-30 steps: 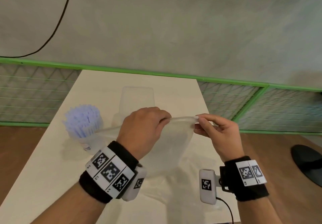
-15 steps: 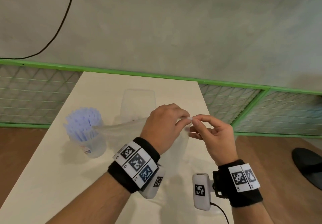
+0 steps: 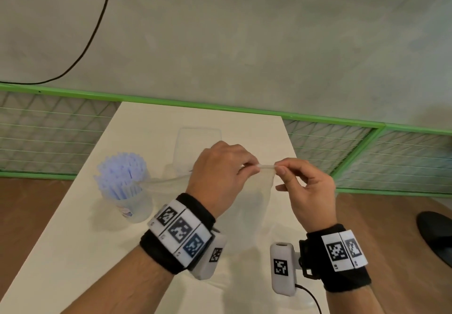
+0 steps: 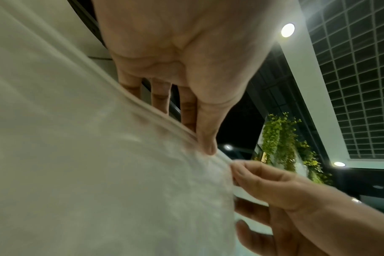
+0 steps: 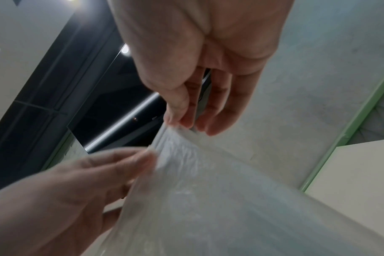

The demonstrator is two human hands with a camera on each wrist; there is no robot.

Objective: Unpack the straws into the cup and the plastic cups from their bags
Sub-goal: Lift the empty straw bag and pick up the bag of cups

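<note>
A clear plastic bag hangs above the white table, held up by its top edge. My left hand pinches that edge, and my right hand pinches it close beside, a short strip of bag stretched between them. In the left wrist view the bag fills the frame, my thumb pressing its rim. The right wrist view shows the bag's corner pinched by my right fingertips. A clear cup full of pale blue straws stands at the left.
A clear plastic cup stands upright behind my hands. A green-framed mesh fence runs past the table's far end. A black round base lies on the wooden floor at right. A cable trails from my right wrist camera.
My left hand has slid right along the bag's top edge until it nearly meets the right hand. The stretched strip between the hands has shortened.
</note>
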